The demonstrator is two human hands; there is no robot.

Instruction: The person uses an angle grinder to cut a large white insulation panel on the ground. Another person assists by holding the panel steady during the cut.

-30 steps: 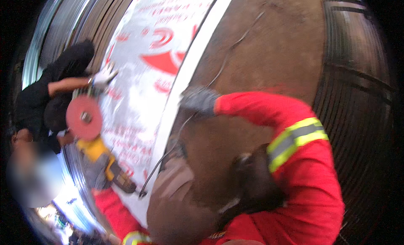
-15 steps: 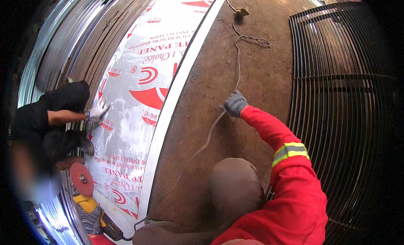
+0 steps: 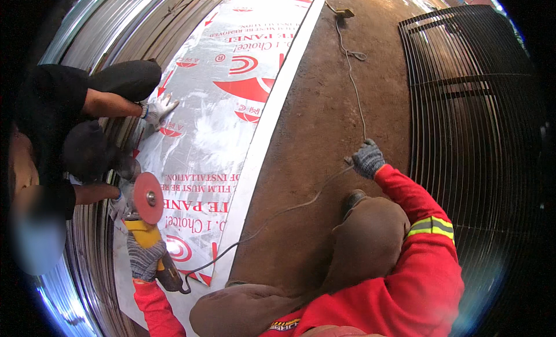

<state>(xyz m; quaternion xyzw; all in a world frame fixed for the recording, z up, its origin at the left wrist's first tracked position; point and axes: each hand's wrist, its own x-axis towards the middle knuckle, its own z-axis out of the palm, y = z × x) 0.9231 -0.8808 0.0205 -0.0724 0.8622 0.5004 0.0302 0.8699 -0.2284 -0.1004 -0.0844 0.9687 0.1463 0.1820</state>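
My left hand (image 3: 145, 257), in a grey knitted glove, is wrapped round a yellow and black angle grinder (image 3: 169, 275). Its red disc (image 3: 149, 198) stands on edge above the near left part of a film-covered panel (image 3: 202, 141), silver-white with red print. Whether the disc spins I cannot tell. Out to the right, my gloved right hand (image 3: 369, 158) is closed on the grinder's power cord (image 3: 293, 207). From there the cord sags back over the floor and panel edge to the grinder's rear. A co-worker's white-gloved hand (image 3: 160, 111) lies flat on the panel's left side.
The co-worker crouches at the left, with a second gloved hand (image 3: 120, 206) close to the disc. Long metal profiles (image 3: 92, 35) lie behind them. On the right stands a dark barred metal grille (image 3: 463, 134). A yellowish cord connector (image 3: 345, 13) rests on the brown floor (image 3: 313, 134).
My left hand and the grinder have come up further into view, over the panel. My right hand has moved right and slightly nearer, still gripping the cord. The whole view has shifted.
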